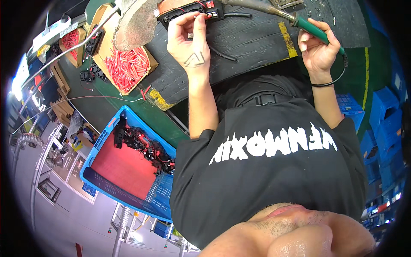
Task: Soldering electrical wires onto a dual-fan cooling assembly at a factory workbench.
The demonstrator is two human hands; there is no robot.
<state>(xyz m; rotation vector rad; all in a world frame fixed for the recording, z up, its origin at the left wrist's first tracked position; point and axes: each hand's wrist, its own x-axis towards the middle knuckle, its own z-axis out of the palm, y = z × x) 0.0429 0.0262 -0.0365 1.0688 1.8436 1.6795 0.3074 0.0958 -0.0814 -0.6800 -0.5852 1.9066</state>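
My right hand (319, 49) is wrapped round the green handle of a soldering iron (309, 28). The iron's metal shaft points left across the top of the bench, with its far end close to a black fan-like housing (219, 9). My left hand (190, 40) is at that housing, thumb and forefinger pinched together at its near side. Something small and reddish shows by those fingertips, too small to name. Thin red wires run over the housing. A black cable (222, 54) lies on the bench beside my left hand.
Cardboard boxes of red tubes (128, 68) stand left of the dark bench (252, 38). Black fan parts (92, 73) lie near them. Below left is a blue crate (96, 150) with black wired assemblies. Blue bins (383, 105) are stacked at the right.
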